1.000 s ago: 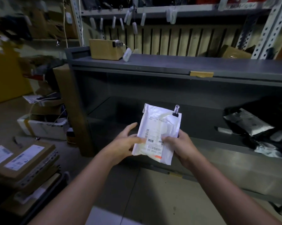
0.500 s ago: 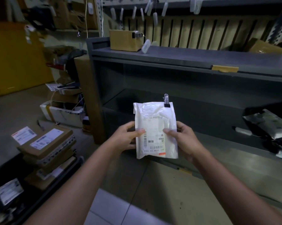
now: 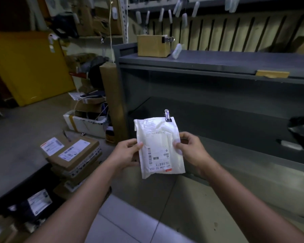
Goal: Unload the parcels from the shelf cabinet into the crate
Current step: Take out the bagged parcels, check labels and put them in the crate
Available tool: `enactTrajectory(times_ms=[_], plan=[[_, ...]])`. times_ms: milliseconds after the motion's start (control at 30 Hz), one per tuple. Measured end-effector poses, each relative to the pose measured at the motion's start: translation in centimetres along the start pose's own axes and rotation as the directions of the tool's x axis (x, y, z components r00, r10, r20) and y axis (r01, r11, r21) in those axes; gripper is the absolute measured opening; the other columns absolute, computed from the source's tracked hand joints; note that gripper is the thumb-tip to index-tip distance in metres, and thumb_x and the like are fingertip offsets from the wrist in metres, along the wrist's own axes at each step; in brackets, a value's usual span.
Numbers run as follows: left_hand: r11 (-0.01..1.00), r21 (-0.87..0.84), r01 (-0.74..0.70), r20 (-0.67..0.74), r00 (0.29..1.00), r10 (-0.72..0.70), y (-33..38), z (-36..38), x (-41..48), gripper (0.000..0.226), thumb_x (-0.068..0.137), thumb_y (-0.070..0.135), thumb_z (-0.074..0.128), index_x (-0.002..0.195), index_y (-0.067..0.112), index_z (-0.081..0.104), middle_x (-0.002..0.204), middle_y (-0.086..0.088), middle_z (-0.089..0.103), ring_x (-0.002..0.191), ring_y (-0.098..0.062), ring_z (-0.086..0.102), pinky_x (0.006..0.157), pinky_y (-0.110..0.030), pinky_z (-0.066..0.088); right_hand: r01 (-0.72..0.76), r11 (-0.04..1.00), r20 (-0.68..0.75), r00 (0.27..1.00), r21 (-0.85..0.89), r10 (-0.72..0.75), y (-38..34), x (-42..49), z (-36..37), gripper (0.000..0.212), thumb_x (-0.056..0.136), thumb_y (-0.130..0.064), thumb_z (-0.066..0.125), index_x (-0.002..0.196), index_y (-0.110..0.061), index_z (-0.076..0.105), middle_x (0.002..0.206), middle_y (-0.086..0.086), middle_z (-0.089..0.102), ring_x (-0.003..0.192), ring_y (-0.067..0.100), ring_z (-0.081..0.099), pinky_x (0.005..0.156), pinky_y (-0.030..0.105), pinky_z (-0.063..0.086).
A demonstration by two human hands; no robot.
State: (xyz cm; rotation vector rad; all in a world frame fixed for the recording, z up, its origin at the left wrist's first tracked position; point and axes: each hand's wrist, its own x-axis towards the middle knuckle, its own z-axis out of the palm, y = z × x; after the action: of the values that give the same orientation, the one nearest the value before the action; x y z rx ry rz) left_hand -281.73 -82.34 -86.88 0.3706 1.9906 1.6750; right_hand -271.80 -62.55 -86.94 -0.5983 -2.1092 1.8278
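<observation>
Both hands hold one white parcel (image 3: 159, 148) in the air, in front of the grey shelf cabinet (image 3: 200, 61) and above the floor; the parcel stands nearly upright, with its printed label and barcodes turned toward the camera; the left hand (image 3: 125, 155) pinches the left edge, with the thumb on the front and the other fingers curled behind; the right hand (image 3: 191, 151) grips the right edge in the same way, thumb on the front, fingers bent behind the bag; a small metal binder clip (image 3: 168, 116) is fixed on the top right corner of the parcel and points up; the parcel is held free of both the cabinet and the crate (image 3: 25, 183); at the far right of the dark lower shelf lie some dark bagged parcels (image 3: 301, 125), partly cut by the frame edge; on top of the cabinet, near its left end, sits a brown cardboard box (image 3: 153, 46) with a clip on its side; white tags (image 3: 184, 19) hang from the rack above; the crate, a dark one, is at the lower left, with labelled cardboard boxes (image 3: 74, 155) stacked in it, though I cannot tell exactly where its walls end; a tall cardboard roll (image 3: 111, 102) stands just beside the left side of the cabinet; a yellow panel (image 3: 28, 67) stands well apart at the far left.
</observation>
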Motion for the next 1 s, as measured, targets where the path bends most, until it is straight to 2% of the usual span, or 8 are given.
enactTrajectory(times_ms=[100, 267, 333, 433, 500, 667, 867, 1000], plan=[[0.999, -0.038, 0.001, -0.111, 0.994, -0.006, 0.1, -2.2, -0.2, 0.016, 0.101, 0.013, 0.054, 0.107, 0.006, 0.067, 0.095, -0.007, 0.074, 0.073, -0.012, 0.074, 0.052, -0.025, 0.056, 0.015, 0.999, 0.036, 0.999, -0.04, -0.013, -1.3, 1.1, 2.5, 0.015, 0.096, -0.002, 0.056, 0.107, -0.007, 0.065, 0.102, 0.004, 0.07, 0.089, 0.017, 0.068, 0.072, 0.027, 0.055], [1.0, 0.01, -0.016, -0.252, 0.968, 0.018, 0.0, -7.5, -0.6, 0.013, 0.1, 0.009, 0.056, 0.099, 0.006, 0.068, 0.1, -0.014, 0.074, 0.089, -0.029, 0.074, 0.076, -0.046, 0.061, 0.033, 0.995, 0.142, 0.99, -0.097, -0.019, -2.9, 3.1, 7.7, 0.013, 0.096, -0.004, 0.057, 0.106, -0.009, 0.063, 0.102, 0.005, 0.071, 0.091, 0.019, 0.069, 0.077, 0.035, 0.058], [0.999, 0.028, -0.018, -0.301, 0.953, 0.026, -0.1, -9.4, -1.0, 0.012, 0.1, 0.007, 0.055, 0.099, 0.007, 0.067, 0.096, -0.01, 0.073, 0.077, -0.019, 0.075, 0.064, -0.037, 0.06, 0.032, 0.992, 0.184, 0.983, -0.122, -0.009, -3.3, 3.7, 9.9, 0.012, 0.096, -0.005, 0.058, 0.103, -0.013, 0.062, 0.103, 0.004, 0.07, 0.094, 0.021, 0.069, 0.079, 0.039, 0.059], [1.0, 0.021, -0.013, -0.36, 0.933, 0.02, -0.4, -11.9, -1.9, 0.011, 0.1, 0.006, 0.053, 0.099, 0.006, 0.064, 0.087, -0.007, 0.071, 0.065, -0.011, 0.072, 0.05, -0.025, 0.055, 0.051, 0.987, 0.223, 0.975, -0.155, -0.015, -3.9, 4.1, 13.2, 0.013, 0.097, -0.006, 0.057, 0.104, -0.016, 0.062, 0.101, 0.0, 0.069, 0.09, 0.017, 0.067, 0.066, 0.032, 0.055], [1.0, 0.021, 0.006, -0.387, 0.922, 0.003, -1.0, -13.9, -2.2, 0.01, 0.101, 0.007, 0.054, 0.102, 0.008, 0.064, 0.093, -0.01, 0.07, 0.073, -0.015, 0.072, 0.053, -0.028, 0.057, 0.072, 0.98, 0.256, 0.966, -0.185, -0.022, -4.3, 4.4, 15.3, 0.017, 0.096, -0.007, 0.057, 0.11, -0.015, 0.062, 0.104, 0.001, 0.069, 0.091, 0.017, 0.067, 0.063, 0.029, 0.051], [0.999, -0.029, 0.032, -0.469, 0.882, -0.042, -2.7, -18.8, -3.6, 0.008, 0.1, 0.008, 0.056, 0.102, 0.012, 0.062, 0.098, -0.01, 0.069, 0.078, -0.016, 0.071, 0.055, -0.03, 0.058, 0.102, 0.962, 0.338, 0.941, -0.253, -0.011, -4.9, 4.9, 21.1, 0.02, 0.094, -0.008, 0.06, 0.113, -0.015, 0.062, 0.107, 0.005, 0.068, 0.098, 0.024, 0.068, 0.084, 0.047, 0.059], [0.991, -0.125, 0.047, -0.568, 0.815, -0.11, -4.9, -24.9, -5.8, 0.008, 0.098, 0.005, 0.058, 0.106, 0.008, 0.06, 0.111, -0.018, 0.063, 0.094, -0.024, 0.066, 0.055, -0.031, 0.06, 0.156, 0.944, 0.436, 0.9, -0.291, -0.014, -5.3, 4.9, 28.9, 0.023, 0.09, -0.008, 0.061, 0.113, -0.011, 0.063, 0.107, 0.012, 0.068, 0.098, 0.03, 0.067, 0.088, 0.052, 0.057], [0.989, -0.137, 0.059, -0.622, 0.772, -0.132, -6.6, -28.9, -7.5, 0.012, 0.098, 0.003, 0.057, 0.091, 0.013, 0.057, 0.097, -0.013, 0.064, 0.075, -0.022, 0.067, 0.062, -0.037, 0.06, 0.177, 0.941, 0.516, 0.857, -0.289, -0.003, -5.3, 4.9, 34.5, 0.019, 0.09, -0.006, 0.06, 0.105, -0.017, 0.062, 0.1, 0.012, 0.069, 0.092, 0.031, 0.069, 0.084, 0.052, 0.058]])
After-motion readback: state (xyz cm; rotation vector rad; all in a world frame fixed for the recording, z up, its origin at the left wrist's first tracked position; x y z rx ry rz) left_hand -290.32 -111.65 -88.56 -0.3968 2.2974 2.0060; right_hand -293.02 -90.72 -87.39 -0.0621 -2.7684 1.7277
